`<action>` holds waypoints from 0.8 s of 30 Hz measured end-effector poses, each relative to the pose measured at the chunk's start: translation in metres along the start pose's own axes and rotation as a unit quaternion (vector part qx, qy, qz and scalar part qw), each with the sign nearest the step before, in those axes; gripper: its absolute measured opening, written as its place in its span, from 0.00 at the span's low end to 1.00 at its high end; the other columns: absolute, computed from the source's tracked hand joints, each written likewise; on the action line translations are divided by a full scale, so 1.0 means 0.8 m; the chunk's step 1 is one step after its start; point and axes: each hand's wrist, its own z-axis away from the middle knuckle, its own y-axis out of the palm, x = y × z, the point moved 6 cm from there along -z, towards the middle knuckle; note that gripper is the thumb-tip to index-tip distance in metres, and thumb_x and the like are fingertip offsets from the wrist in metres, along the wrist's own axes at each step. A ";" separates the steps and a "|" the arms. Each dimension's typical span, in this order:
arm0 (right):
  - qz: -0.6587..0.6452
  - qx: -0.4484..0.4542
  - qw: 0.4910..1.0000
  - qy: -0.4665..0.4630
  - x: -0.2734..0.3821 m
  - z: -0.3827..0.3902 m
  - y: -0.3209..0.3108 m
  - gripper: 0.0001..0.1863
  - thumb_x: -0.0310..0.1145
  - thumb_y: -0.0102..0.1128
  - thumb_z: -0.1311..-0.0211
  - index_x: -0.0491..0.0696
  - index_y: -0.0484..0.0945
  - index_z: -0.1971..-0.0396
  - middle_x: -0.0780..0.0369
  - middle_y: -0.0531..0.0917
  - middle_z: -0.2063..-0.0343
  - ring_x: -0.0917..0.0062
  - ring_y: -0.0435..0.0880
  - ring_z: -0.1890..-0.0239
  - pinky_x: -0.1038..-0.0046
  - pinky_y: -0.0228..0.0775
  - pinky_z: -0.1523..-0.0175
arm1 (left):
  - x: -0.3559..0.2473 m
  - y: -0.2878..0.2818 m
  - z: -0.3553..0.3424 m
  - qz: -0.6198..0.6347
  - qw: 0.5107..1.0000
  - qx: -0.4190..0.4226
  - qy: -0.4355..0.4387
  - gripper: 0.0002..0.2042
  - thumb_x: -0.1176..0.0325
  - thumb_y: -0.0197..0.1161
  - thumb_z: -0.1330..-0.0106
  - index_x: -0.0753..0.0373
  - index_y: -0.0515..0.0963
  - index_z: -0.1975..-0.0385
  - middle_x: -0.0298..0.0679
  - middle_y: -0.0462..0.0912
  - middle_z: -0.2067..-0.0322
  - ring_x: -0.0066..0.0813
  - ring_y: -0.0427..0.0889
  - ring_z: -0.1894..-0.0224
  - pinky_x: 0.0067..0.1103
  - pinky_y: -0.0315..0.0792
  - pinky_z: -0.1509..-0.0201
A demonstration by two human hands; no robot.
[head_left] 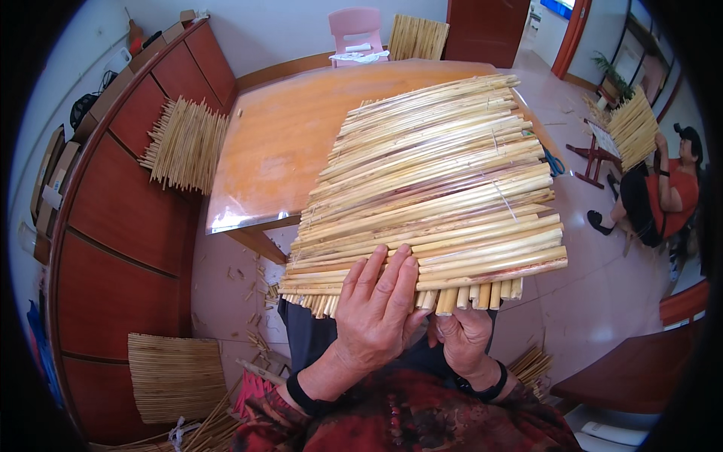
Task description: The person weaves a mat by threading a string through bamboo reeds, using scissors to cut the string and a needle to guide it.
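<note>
A mat of pale yellow reed stalks (444,173), bound with thin thread, slopes from the table down toward my lap. A second layer of stalks shows its cut ends (482,294) under the near edge. My left hand (380,305) grips that edge, its fingers laid over the top stalks and its thumb low by the cut ends. Just right of it, my right hand (463,335) is closed at the cut ends from below. Its fingertips are partly hidden, so what exactly it pinches is unclear.
An orange-brown table (263,158) stands ahead, with scissors (555,163) at its right. More reed mats lean on the red cabinets (124,200) and by a pink chair (355,30). Stalk scraps (256,339) litter the floor. A seated person (670,188) holds a mat at right.
</note>
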 end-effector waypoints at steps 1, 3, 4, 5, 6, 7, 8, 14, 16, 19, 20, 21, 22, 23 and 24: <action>0.005 0.009 1.000 -0.017 0.001 -0.001 0.002 0.13 0.32 0.49 0.37 0.36 0.74 0.66 0.65 0.71 0.86 0.86 0.65 0.88 0.84 0.60 0.86 | 0.001 0.000 0.000 0.000 1.000 -0.001 -0.001 0.23 0.67 0.55 0.46 0.71 0.67 0.50 0.51 0.72 0.51 0.49 0.71 0.49 0.35 0.64 0.47; 0.007 0.012 1.000 -0.015 0.001 -0.002 0.002 0.12 0.32 0.49 0.37 0.36 0.74 0.66 0.65 0.71 0.86 0.86 0.65 0.88 0.83 0.60 0.86 | 0.002 0.000 0.000 -0.002 1.000 0.001 -0.002 0.23 0.68 0.56 0.46 0.71 0.66 0.50 0.51 0.72 0.51 0.49 0.71 0.48 0.35 0.64 0.47; 0.008 0.012 1.000 -0.014 0.001 -0.002 0.003 0.12 0.32 0.49 0.37 0.36 0.74 0.67 0.65 0.71 0.85 0.86 0.65 0.88 0.83 0.60 0.86 | 0.002 0.000 0.000 -0.002 1.000 0.000 -0.003 0.23 0.68 0.56 0.46 0.71 0.66 0.50 0.51 0.72 0.51 0.49 0.71 0.48 0.35 0.64 0.47; 0.009 0.013 1.000 -0.014 0.000 -0.003 0.003 0.12 0.32 0.49 0.37 0.36 0.74 0.67 0.65 0.71 0.85 0.86 0.65 0.88 0.83 0.60 0.86 | 0.002 0.000 0.000 -0.002 1.000 -0.001 -0.004 0.23 0.68 0.56 0.47 0.71 0.66 0.50 0.51 0.72 0.51 0.49 0.71 0.48 0.35 0.64 0.47; 0.004 0.012 1.000 -0.018 -0.001 -0.004 0.002 0.12 0.32 0.49 0.37 0.36 0.74 0.67 0.65 0.71 0.84 0.86 0.66 0.88 0.83 0.60 0.86 | 0.003 0.000 -0.001 -0.001 1.000 -0.001 -0.004 0.23 0.68 0.56 0.47 0.71 0.66 0.50 0.51 0.72 0.51 0.49 0.71 0.48 0.35 0.64 0.47; -0.002 0.012 1.000 -0.022 -0.002 -0.004 0.002 0.11 0.31 0.49 0.37 0.37 0.74 0.68 0.64 0.72 0.83 0.86 0.66 0.87 0.83 0.61 0.86 | 0.003 -0.001 -0.001 -0.001 1.000 -0.002 -0.004 0.23 0.68 0.56 0.47 0.71 0.66 0.50 0.51 0.72 0.51 0.49 0.71 0.48 0.35 0.64 0.47; -0.001 0.013 1.000 -0.022 -0.002 -0.005 0.003 0.11 0.31 0.49 0.37 0.37 0.74 0.68 0.64 0.72 0.83 0.86 0.66 0.87 0.83 0.61 0.86 | 0.003 -0.001 -0.002 -0.002 1.000 0.001 -0.005 0.24 0.69 0.56 0.47 0.71 0.66 0.50 0.51 0.72 0.51 0.49 0.71 0.48 0.35 0.64 0.47; -0.046 -0.004 0.999 -0.015 -0.005 -0.010 0.004 0.12 0.33 0.51 0.39 0.37 0.74 0.67 0.64 0.74 0.80 0.86 0.67 0.85 0.84 0.63 0.85 | 0.005 0.000 -0.002 0.003 1.000 -0.002 -0.011 0.25 0.70 0.58 0.51 0.71 0.66 0.50 0.51 0.72 0.51 0.49 0.71 0.48 0.35 0.64 0.47; -0.045 -0.007 0.999 -0.015 -0.005 -0.011 0.002 0.13 0.34 0.52 0.39 0.38 0.74 0.67 0.64 0.74 0.80 0.86 0.67 0.86 0.84 0.63 0.85 | 0.005 0.001 -0.003 0.003 1.000 -0.004 -0.012 0.26 0.70 0.59 0.52 0.71 0.66 0.50 0.51 0.72 0.51 0.49 0.71 0.48 0.35 0.64 0.47; -0.076 -0.015 0.997 0.012 0.003 -0.016 0.006 0.09 0.30 0.50 0.38 0.40 0.74 0.72 0.66 0.72 0.84 0.85 0.69 0.85 0.82 0.60 0.81 | 0.006 0.000 -0.002 0.003 1.000 -0.004 -0.009 0.27 0.70 0.59 0.53 0.71 0.66 0.50 0.51 0.72 0.51 0.48 0.71 0.48 0.35 0.64 0.46; -0.075 -0.014 0.997 0.013 0.006 -0.017 0.008 0.09 0.30 0.50 0.38 0.40 0.74 0.72 0.66 0.72 0.84 0.85 0.69 0.85 0.82 0.60 0.81 | 0.006 0.001 -0.001 0.000 1.000 -0.002 -0.011 0.27 0.70 0.60 0.53 0.71 0.67 0.50 0.50 0.72 0.51 0.48 0.71 0.48 0.35 0.64 0.46; -0.087 -0.014 0.995 0.038 0.004 -0.018 0.009 0.07 0.29 0.50 0.38 0.40 0.72 0.68 0.66 0.73 0.83 0.85 0.69 0.85 0.82 0.61 0.81 | 0.006 0.002 0.000 -0.003 1.000 -0.001 -0.013 0.27 0.70 0.60 0.54 0.71 0.67 0.50 0.50 0.72 0.51 0.48 0.71 0.48 0.35 0.64 0.46; -0.099 -0.013 0.993 0.064 0.001 -0.018 0.010 0.07 0.28 0.50 0.38 0.41 0.71 0.65 0.65 0.73 0.81 0.84 0.69 0.85 0.82 0.61 0.81 | 0.006 0.002 0.002 -0.002 1.000 -0.001 -0.015 0.27 0.70 0.60 0.54 0.71 0.67 0.50 0.50 0.72 0.51 0.48 0.71 0.48 0.35 0.64 0.46; -0.098 -0.014 0.993 0.066 0.000 -0.016 0.009 0.07 0.28 0.50 0.38 0.41 0.71 0.65 0.65 0.73 0.81 0.84 0.69 0.85 0.82 0.61 0.81 | 0.006 0.003 0.003 0.000 1.000 0.001 -0.015 0.27 0.69 0.60 0.53 0.70 0.67 0.50 0.50 0.72 0.51 0.48 0.70 0.48 0.35 0.63 0.46; -0.113 0.003 0.989 0.097 -0.007 -0.013 0.009 0.07 0.27 0.49 0.38 0.42 0.70 0.63 0.65 0.73 0.80 0.84 0.69 0.83 0.82 0.62 0.79 | 0.006 0.004 0.005 0.002 1.000 0.003 -0.015 0.26 0.69 0.60 0.52 0.70 0.67 0.51 0.50 0.72 0.51 0.48 0.70 0.48 0.36 0.63 0.46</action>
